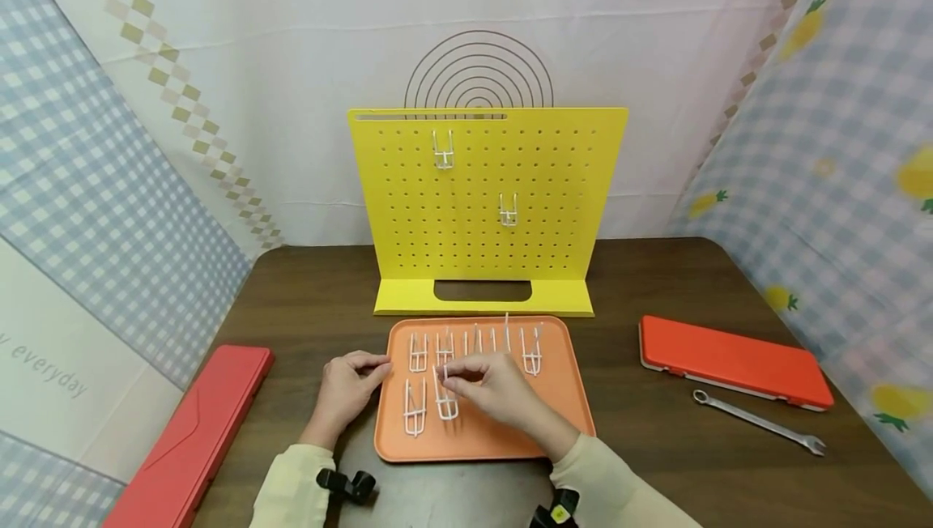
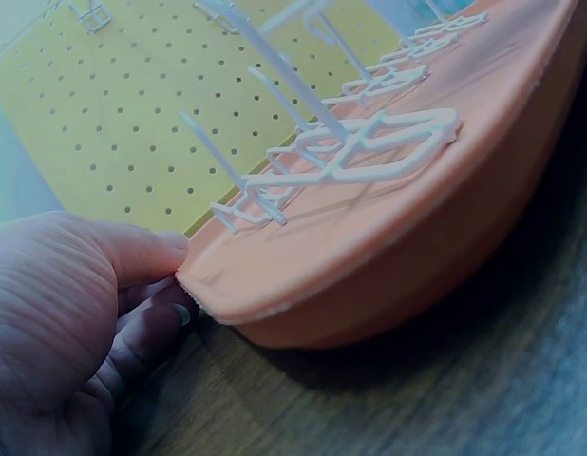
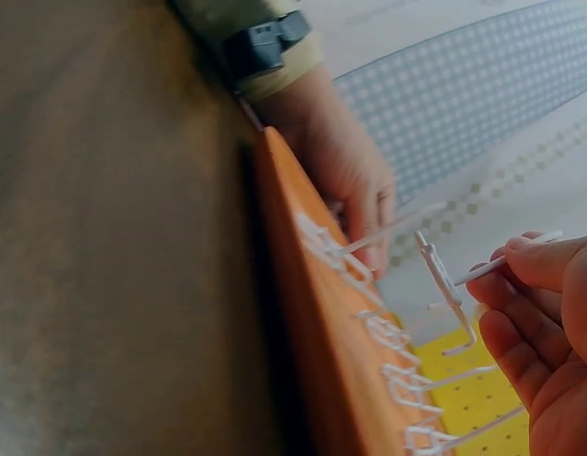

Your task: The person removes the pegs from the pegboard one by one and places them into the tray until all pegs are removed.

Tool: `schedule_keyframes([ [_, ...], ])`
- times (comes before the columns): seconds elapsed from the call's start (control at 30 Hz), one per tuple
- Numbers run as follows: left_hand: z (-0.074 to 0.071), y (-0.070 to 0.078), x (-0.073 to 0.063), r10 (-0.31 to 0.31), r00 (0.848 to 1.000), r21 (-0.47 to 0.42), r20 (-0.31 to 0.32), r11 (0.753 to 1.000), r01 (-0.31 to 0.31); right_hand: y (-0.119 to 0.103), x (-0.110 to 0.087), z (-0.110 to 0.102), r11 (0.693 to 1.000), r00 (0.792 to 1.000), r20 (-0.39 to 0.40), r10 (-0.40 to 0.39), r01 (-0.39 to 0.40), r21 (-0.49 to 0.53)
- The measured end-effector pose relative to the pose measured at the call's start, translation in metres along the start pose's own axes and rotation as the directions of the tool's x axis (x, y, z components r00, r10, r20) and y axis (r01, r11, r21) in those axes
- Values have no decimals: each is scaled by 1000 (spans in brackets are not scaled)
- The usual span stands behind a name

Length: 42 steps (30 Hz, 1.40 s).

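Observation:
My right hand point(image 1: 503, 390) pinches the prong of a white wire pegboard hook point(image 1: 448, 413) between thumb and fingers. The right wrist view shows that hook point(image 3: 440, 275) lifted above the others. At the left rim of the orange tray point(image 1: 496, 440), my left hand point(image 1: 346, 394) holds the edge, thumb on top and fingers against the side. Several more white hooks lie on the tray with prongs upward, among them one at the front left point(image 1: 415, 419) and one at the right point(image 1: 531, 359).
Behind the tray stands a yellow pegboard point(image 1: 437, 236) bearing two hooks, one upper left point(image 1: 443, 157) and one right of middle point(image 1: 508, 216). A red case point(image 1: 197, 431) lies at the left, an orange-red case point(image 1: 729, 358) at the right with a wrench point(image 1: 758, 421) before it.

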State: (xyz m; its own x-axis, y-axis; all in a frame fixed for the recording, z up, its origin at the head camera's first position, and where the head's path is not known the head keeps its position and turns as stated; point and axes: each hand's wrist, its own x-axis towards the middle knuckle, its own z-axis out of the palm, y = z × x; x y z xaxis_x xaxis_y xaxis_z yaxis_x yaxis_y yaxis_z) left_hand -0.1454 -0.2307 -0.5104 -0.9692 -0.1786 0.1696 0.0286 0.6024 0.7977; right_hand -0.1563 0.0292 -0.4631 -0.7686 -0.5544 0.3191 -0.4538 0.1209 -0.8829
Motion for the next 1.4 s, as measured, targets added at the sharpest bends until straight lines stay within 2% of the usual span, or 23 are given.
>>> schedule_keyframes([
  [0.33,0,2,1,10,1000,-2,-1,1000,-10,17,-2,7,998,997,59,43,-40,-50],
  [0.63,-1,3,2,9,1000,5,2,1000,-9,25,-3,8,996,995,70,65,-60,-73],
  [0.77,-1,3,1,5,1000,9,4,1000,-5,18,-3,9,993,993,71,93,-87,-78],
  [0.93,0,2,2,1,1000,16,6,1000,-1,-6,-4,5,994,993,83,83,-77,-72],
  [1.07,0,2,1,2,1000,14,5,1000,-2,-14,-5,4,995,992,98,79,-74,-60],
  [1.4,-1,3,0,2,1000,10,0,1000,-2,19,-5,12,994,989,111,101,-96,-47],
])
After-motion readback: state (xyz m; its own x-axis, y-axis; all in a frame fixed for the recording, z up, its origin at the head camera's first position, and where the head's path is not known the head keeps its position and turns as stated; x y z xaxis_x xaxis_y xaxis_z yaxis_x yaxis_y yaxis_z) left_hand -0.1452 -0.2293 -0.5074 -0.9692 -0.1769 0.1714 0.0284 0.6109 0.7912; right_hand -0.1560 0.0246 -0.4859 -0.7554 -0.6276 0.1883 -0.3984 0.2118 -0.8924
